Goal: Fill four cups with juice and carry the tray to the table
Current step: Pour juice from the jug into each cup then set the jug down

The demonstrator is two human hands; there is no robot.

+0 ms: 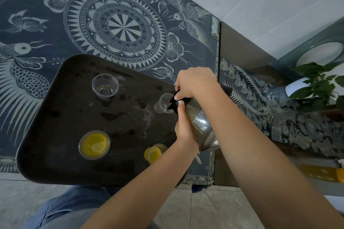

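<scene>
A dark tray lies on the patterned table and carries several clear plastic cups. Two near cups hold orange juice: one at the front left, one at the front middle. The far left cup looks empty. A fourth cup stands at the tray's right side, under the black spout of a glass jug. The jug is tilted toward that cup. My right hand grips the jug's black top. My left hand holds the jug's body from below.
The table has a dark blue cloth with white floral patterns. A green potted plant stands at the right. An orange object lies at the right edge. Grey floor tiles and my blue trouser leg are below.
</scene>
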